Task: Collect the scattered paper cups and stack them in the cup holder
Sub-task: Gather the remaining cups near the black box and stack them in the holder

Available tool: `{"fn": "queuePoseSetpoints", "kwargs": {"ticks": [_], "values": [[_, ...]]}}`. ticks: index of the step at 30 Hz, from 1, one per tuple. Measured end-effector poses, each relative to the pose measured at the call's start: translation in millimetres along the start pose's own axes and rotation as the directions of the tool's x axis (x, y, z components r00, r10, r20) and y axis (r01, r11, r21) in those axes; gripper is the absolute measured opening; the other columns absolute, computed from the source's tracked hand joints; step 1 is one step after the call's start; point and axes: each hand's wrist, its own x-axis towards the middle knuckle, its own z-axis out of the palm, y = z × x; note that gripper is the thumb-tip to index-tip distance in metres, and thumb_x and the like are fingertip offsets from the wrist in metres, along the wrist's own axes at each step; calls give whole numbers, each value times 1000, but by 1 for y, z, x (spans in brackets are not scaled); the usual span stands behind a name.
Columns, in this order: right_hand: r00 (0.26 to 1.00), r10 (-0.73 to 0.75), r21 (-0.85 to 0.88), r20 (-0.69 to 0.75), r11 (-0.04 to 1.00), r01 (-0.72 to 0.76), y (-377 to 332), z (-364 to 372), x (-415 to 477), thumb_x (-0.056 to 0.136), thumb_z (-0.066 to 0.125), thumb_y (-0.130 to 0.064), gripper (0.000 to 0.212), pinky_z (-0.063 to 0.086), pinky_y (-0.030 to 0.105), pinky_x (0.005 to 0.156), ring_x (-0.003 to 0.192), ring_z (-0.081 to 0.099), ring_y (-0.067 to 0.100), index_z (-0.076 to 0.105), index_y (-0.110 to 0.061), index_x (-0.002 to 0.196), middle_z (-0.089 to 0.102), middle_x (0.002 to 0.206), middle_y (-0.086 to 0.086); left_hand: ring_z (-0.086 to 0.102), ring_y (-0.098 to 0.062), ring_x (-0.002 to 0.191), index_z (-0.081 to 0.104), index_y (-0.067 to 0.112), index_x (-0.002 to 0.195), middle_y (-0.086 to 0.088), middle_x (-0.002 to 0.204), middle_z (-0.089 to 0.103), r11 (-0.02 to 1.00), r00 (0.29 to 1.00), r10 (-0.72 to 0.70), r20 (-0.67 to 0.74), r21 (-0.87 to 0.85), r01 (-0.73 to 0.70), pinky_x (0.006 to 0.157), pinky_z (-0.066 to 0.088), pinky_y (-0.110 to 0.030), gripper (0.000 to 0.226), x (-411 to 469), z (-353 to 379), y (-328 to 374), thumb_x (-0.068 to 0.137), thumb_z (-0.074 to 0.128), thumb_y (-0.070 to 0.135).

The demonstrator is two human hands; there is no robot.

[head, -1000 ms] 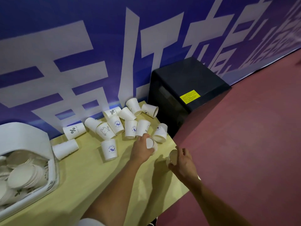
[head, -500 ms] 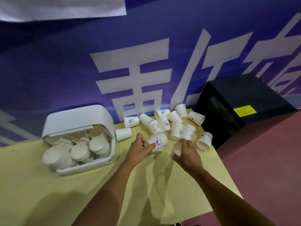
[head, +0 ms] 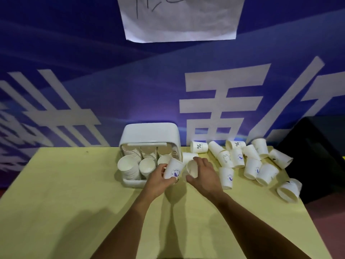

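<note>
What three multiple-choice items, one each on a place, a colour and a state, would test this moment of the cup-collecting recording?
1. The cup holder stands
A. left of the scattered cups
B. right of them
C. on the floor
2. The table top is
A. red
B. black
C. pale yellow-green
3. The left hand
A. lies flat on the table
B. grips a printed cup
C. is out of view
Key: 1 A, the holder sits on the table with the loose cups spread to its right. 2 C, the bare top shows that colour. 3 B, its fingers curl round the cup in front of the holder, while the right hand holds a plain cup.
</note>
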Motion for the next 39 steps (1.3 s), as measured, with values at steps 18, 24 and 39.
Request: {"fn": "queuePoseSetpoints", "kwargs": {"ticks": [18,24,39], "values": [[1000,27,-19,-14,999,-27,3,1,9,83,63,-44,62,50,37,87,119,44,21,41,-24,138,47,134,-1,56,-23,115,49,18,131,-1,122,61,994,951,96,-295,86,-74,93,44,-32,76,44,-8,5,67,89,22],[997,56,0,-53,998,-56,10,-6,9,82,68,-45,67,51,33,89,120,46,18,40,-26,140,46,138,-2,47,-33,125,43,20,140,-11,130,58,970,951,19,-310,238,58,102,41,-45,86,52,3,-4,66,86,35],[988,-89,146,-123,984,106,-38,-9,36,78,74,-45,70,42,23,90,112,48,12,42,-23,137,49,128,-7,53,-30,121,54,28,137,-5,126,56,959,990,-34,-140,275,72,99,45,-36,77,60,-9,-30,65,81,35]]}}
